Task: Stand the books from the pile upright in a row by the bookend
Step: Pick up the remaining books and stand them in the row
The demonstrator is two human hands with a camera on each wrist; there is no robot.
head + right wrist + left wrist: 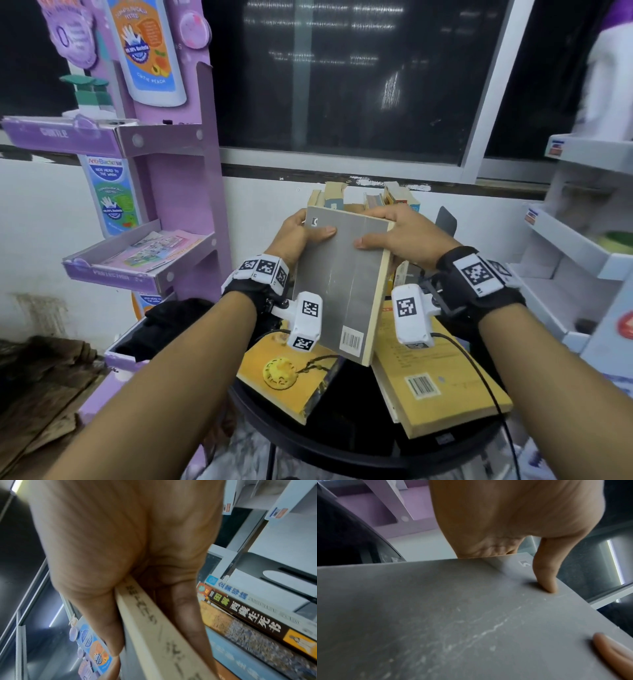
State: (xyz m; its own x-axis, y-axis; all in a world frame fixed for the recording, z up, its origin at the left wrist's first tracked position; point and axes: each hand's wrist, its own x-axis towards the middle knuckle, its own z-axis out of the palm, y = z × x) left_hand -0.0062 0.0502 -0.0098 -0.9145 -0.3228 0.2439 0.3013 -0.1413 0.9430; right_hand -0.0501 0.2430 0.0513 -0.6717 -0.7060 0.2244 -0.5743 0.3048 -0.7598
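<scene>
Head view: we found both hands grasping one grey book (342, 277), held tilted in the air above the round black table (342, 442). The left hand (291, 236) gripped its far left corner, thumb on the cover; the right hand (394, 229) pinched the right edge, thumb on top and fingers underneath. Two yellow books (442, 383) lay flat below. Standing books (363, 197) were ranged behind, with the dark bookend (447, 219) to their right.

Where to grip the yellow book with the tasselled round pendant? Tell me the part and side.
Take the yellow book with the pendant by its near right edge, which overhangs the round black table; come from below and the right, thumb on top. This is a judgement.
</scene>
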